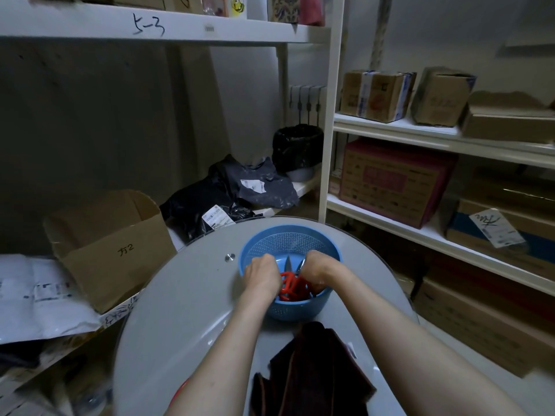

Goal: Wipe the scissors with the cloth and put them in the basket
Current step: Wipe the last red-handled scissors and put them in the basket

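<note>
Head view, single-moment entry. Scissors, red-handled: down inside blue perforated basket, on round grey surface. Long axis: front to back, steel blades pointing away from body, handle loops toward near wall of basket. Left hand: over left rim, fingers curled down at handle loops; grip not resolvable, hold hidden by knuckles. Right hand: grip curled close round scissors, blades emerging just beside thumb. Both hands equally near. Dark brown cloth: crumpled on surface at near edge, apart from basket, untouched. Judged step: release inside basket, then withdrawal upward, clear of blade tips.
</note>
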